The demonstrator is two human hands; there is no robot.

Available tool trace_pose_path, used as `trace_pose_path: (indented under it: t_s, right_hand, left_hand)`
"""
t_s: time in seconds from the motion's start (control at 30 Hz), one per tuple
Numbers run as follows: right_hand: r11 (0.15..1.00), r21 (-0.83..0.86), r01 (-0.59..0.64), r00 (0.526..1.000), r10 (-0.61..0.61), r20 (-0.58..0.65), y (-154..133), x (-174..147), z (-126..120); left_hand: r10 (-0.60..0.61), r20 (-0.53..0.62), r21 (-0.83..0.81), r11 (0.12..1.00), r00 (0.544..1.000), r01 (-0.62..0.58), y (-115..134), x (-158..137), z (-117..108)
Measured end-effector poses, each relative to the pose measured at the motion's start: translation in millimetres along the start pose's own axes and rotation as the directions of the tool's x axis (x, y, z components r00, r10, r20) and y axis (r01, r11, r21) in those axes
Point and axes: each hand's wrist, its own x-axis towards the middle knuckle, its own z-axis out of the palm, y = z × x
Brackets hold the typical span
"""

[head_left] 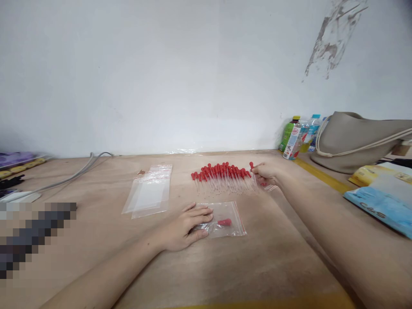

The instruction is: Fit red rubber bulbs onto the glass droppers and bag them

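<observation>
My left hand (185, 225) lies flat, fingers spread, on a clear zip bag (236, 214). Inside that bag is one dropper (224, 222) with a red rubber bulb; its tube is partly under my fingers. My right hand (267, 171) pinches another red-bulbed dropper (251, 165) by its upper part, at the right end of a row of loose droppers (222, 171). Their red bulbs point toward the wall and their clear tubes toward me. Partly hidden beneath my right hand is another clear bag (272, 187) with a red seal line and something red by it.
Overlapping flat zip bags (151, 191) lie left of the droppers. A grey cable (77, 171) runs along the left. At right stand several bottles (294, 137), a grey bag (357, 141) and a blue packet (376, 208). The white wall (193, 86) closes off the table's back.
</observation>
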Motion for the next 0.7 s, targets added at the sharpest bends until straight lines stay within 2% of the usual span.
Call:
trace_pose_path:
  t_s: [0.07, 0.17, 0.2, 0.23, 0.33, 0.43, 0.53, 0.7]
  right_hand:
    - [0.985, 0.166, 0.035, 0.996, -0.048, 0.074, 3, -20, 0]
    - [0.932, 0.355, 0.079, 0.990, -0.115, 0.081, 15, -48, 11]
    - [0.864, 0.495, 0.092, 0.989, -0.139, 0.059, 21, -56, 17]
    - [0.823, 0.557, 0.113, 0.989, -0.146, 0.016, 26, -63, 23]
    - [0.775, 0.605, 0.184, 0.983, -0.150, -0.107, 38, -79, 38]
    - [0.760, 0.618, 0.202, 0.979, -0.133, -0.156, 41, -89, 46]
    - [0.769, 0.606, 0.204, 0.976, -0.114, -0.185, 40, -92, 48]
    - [0.772, 0.561, 0.299, 0.945, -0.157, -0.287, 44, -88, 44]
  left_hand:
    - [-0.001, -0.005, 0.001, 1.000, 1.000, 0.001, 0, 0, 1]
    - [-0.005, -0.011, 0.009, 1.000, 1.000, 0.005, -1, 1, 2]
    - [-0.006, -0.016, 0.010, 1.000, 1.000, 0.006, -1, 1, 2]
    - [-0.008, -0.021, 0.010, 1.000, 1.000, 0.008, -1, 1, 3]
    - [-0.021, -0.037, 0.007, 1.000, 0.999, 0.021, 0, 0, 4]
    - [-0.047, -0.047, -0.002, 0.999, 0.998, 0.047, 2, 0, 4]
    - [-0.065, -0.047, -0.004, 0.998, 0.997, 0.065, 3, 0, 3]
    - [-0.067, -0.029, 0.005, 0.998, 0.997, 0.067, 4, 0, 2]
